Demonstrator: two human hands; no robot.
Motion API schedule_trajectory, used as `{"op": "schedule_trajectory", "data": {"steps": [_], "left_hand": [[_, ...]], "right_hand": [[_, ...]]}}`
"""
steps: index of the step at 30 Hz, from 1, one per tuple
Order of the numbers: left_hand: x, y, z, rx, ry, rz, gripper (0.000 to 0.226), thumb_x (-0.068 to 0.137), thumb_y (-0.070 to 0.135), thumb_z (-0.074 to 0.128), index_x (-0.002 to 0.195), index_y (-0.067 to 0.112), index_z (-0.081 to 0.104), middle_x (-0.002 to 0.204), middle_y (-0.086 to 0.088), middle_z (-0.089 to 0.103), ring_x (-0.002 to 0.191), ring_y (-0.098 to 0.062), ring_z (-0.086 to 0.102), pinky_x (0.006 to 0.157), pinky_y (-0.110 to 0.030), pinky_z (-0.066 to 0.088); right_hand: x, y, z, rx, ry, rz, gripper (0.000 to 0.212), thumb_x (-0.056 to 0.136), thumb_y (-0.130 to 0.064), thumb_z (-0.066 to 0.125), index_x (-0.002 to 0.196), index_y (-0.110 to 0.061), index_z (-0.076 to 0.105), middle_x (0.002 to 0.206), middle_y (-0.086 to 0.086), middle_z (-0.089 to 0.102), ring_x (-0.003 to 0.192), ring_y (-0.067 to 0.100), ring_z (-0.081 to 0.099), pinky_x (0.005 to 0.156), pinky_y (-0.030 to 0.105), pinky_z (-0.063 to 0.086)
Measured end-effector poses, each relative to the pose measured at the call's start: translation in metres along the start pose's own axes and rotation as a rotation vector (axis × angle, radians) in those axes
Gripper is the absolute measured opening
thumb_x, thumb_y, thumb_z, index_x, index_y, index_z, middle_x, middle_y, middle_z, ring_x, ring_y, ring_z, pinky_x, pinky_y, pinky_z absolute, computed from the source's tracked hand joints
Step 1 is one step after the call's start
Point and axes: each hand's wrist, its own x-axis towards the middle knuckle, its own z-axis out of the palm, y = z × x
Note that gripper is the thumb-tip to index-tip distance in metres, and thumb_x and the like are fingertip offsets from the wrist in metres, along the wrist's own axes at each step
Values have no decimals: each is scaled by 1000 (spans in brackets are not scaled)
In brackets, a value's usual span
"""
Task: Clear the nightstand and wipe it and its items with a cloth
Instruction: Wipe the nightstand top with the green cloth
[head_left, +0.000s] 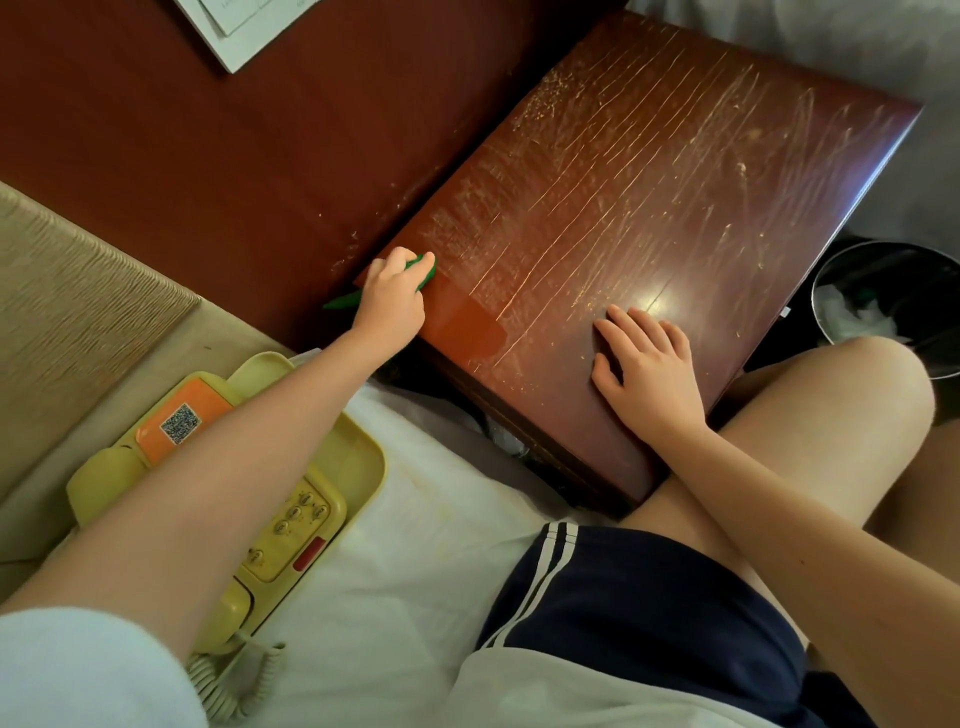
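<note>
The nightstand (649, 197) is a dark red-brown wooden top, heavily scratched and bare of items. My left hand (392, 296) grips a green cloth (423, 270) and presses it on the top's back left corner, against the wooden wall panel. A green end of the cloth sticks out behind my wrist. My right hand (647, 358) rests flat on the front part of the top, fingers spread and straight. A yellow telephone (291, 499) with an orange label lies on the white bed sheet under my left forearm.
A white bed sheet (415, 571) fills the lower middle. A woven beige headboard (78, 291) stands at the left. A dark bin (893, 306) with white rubbish sits right of the nightstand, beside my knee. A white paper (234, 26) hangs on the wooden wall panel.
</note>
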Motion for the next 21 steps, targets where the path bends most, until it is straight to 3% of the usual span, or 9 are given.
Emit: {"op": "schedule_trajectory", "data": {"steps": [4,7,10,12,17,21], "left_hand": [[-27,20,6,-33,-7,108,50,89,-8,41,137,7,48,125,-15,50,109,-32,43,91,-33,36],[-47,33,10,-95,-69,289,50,86,-11,44,133,2,51,120,-18,53,104,-34,46,91,-37,39],[-62,38,10,-157,-172,355,50,87,-11,44,134,5,50,126,-14,51,111,-28,43,96,-29,35],[-60,37,6,-217,-160,297,50,88,-11,43,133,8,52,126,-12,51,113,-26,43,97,-25,32],[-3,12,-19,-204,81,-9,47,90,-8,40,134,6,51,129,-17,47,117,-31,43,99,-26,31],[35,-4,-21,-144,71,-205,47,93,-5,35,135,8,50,134,-13,43,119,-29,42,100,-29,35]], "right_hand": [[0,0,0,3,-14,5,41,92,-27,44,127,-10,58,136,9,53,129,32,44,109,45,24],[1,1,1,1,-5,0,43,92,-29,41,126,-10,58,136,9,54,129,31,44,108,44,24],[1,1,1,-1,1,-4,43,91,-29,40,125,-9,59,134,10,55,127,32,45,107,45,25],[1,1,0,2,5,-1,44,91,-30,39,124,-9,59,133,10,55,127,32,46,107,44,25],[0,0,-1,5,-5,6,48,91,-32,35,124,-9,60,133,10,56,126,32,47,106,46,28],[1,1,0,4,-15,4,44,92,-31,39,125,-10,59,134,9,55,128,31,45,107,45,26]]}}
